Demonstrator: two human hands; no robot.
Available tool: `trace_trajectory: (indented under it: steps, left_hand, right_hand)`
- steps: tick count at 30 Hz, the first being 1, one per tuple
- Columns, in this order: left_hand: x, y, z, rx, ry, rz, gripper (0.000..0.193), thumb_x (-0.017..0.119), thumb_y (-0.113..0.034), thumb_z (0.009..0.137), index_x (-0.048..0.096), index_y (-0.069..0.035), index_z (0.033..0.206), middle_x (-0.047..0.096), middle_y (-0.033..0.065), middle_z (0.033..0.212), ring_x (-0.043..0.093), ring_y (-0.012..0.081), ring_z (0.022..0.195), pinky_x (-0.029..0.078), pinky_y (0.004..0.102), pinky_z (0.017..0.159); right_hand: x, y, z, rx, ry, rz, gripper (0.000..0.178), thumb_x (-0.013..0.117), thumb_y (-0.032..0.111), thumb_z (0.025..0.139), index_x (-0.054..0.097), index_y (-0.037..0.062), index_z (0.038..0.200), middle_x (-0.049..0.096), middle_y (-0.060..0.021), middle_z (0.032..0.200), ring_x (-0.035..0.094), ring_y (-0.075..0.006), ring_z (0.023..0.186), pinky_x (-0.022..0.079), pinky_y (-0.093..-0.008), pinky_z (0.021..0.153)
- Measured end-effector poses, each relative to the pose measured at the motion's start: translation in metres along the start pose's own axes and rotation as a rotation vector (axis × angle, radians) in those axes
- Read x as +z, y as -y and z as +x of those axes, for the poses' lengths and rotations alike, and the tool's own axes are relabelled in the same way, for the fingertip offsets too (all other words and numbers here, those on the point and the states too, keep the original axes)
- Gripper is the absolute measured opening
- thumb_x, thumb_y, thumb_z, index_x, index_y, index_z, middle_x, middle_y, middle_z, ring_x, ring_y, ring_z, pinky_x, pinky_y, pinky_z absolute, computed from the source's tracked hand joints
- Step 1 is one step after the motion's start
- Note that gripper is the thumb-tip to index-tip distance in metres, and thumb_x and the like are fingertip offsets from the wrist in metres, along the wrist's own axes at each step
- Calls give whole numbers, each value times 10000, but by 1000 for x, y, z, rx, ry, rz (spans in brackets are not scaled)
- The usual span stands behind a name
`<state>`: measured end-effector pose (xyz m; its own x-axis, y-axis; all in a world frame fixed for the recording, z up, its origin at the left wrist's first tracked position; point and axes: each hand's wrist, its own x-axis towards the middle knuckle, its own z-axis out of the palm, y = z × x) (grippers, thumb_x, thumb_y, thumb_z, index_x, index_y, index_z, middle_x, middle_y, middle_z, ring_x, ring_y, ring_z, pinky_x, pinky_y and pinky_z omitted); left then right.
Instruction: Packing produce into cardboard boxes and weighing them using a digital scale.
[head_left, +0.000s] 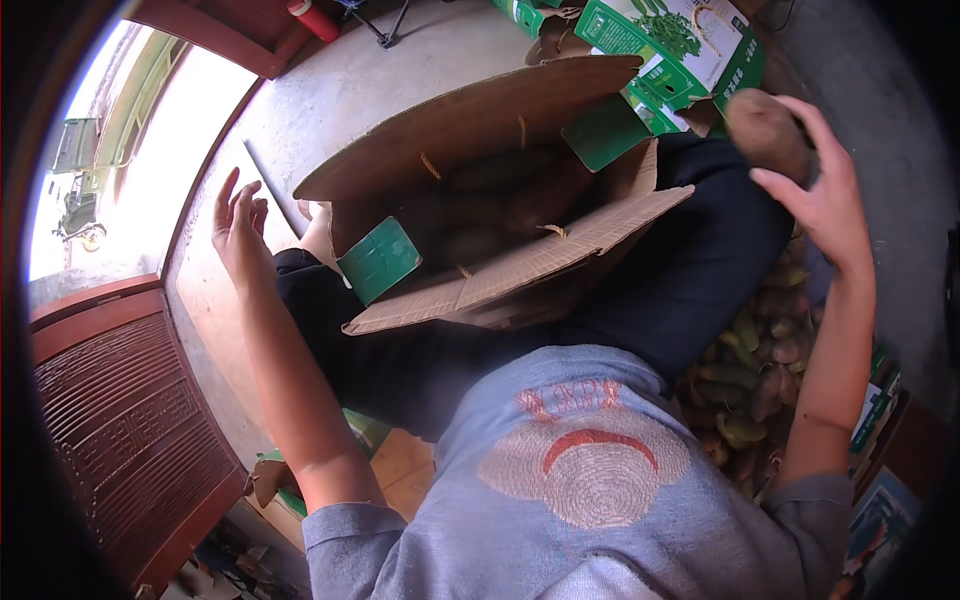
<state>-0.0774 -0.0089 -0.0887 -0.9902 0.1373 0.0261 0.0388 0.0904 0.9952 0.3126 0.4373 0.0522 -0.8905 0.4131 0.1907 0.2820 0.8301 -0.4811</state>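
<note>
Between my legs stands an open cardboard box (520,282), its long flaps spread up and out and its small green end flaps folded outward. Dim tubers (490,205) lie inside, blurred and in shadow. To the right of the box, above my knee, my right hand (830,200) grips a rounded brown tuber (768,132) between thumb and fingers; motion blurs it slightly. On the other side, my left hand (243,235) is raised in the air, fingers apart and slightly curled, holding nothing. It is clear of the box's left end.
A heap of green and reddish tubers (745,385) lies on the floor by my right thigh. Green-and-white printed cartons (680,50) sit beyond the box. At the left are a red-brown wooden door panel (130,400) and a bright doorway; a red cylinder (314,20) stands at the top.
</note>
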Motion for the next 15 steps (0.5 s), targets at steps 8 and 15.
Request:
trace_trajectory:
  steps: [8,15]
  left_hand:
    - [-5,14,5,38,68,61,376,614,-151,990,614,-70,1357,678,102,1151,606,73,908,511,270,925]
    - [-6,14,2,47,97,65,384,632,-161,984,615,-74,1358,694,74,1111,614,62,881,516,250,884]
  right_hand:
    - [163,88,89,-459,700,-252,484,785,261,798,578,45,1178,671,-132,1137,641,-330,1117,537,-469,902]
    - [209,79,85,-258,804,-250,413,734,200,851,582,70,1213,661,-153,1150,640,-357,1096,516,-476,944]
